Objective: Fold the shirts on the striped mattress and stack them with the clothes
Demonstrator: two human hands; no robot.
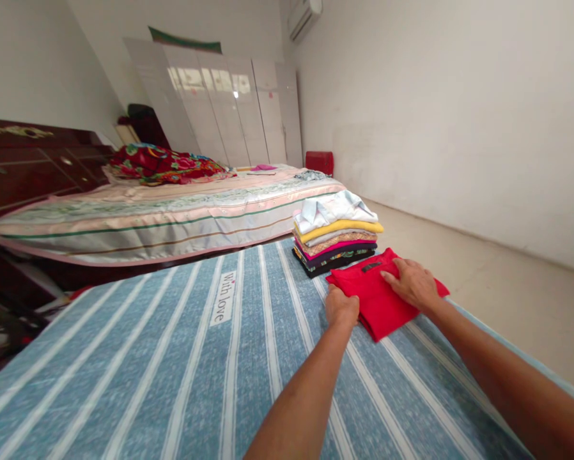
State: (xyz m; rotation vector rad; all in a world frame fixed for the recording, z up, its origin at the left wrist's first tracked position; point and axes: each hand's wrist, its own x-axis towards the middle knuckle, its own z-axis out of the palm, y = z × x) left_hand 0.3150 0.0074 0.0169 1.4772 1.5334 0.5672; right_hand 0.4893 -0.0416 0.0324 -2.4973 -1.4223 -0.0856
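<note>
A folded red shirt (380, 300) lies on the striped bedspread, its dark neck label showing near the far edge. At its left edge, my left hand (342, 306) has its fingers curled closed on the fabric; the fingertips are mostly hidden. My right hand (414, 282) rests palm down on the shirt's right part, open, with the thumb held apart from the fingers. Just beyond the shirt stands a stack of folded clothes (337, 233), white and yellow on top and dark pieces at the bottom.
The blue-and-white bedspread (172, 358) carries a "With love" print. Behind it is another bed (195, 214) with a red floral blanket (157, 163). A white wardrobe (224, 108) and a red box (319, 163) stand farther back. Floor (488, 268) and a wall border the right side.
</note>
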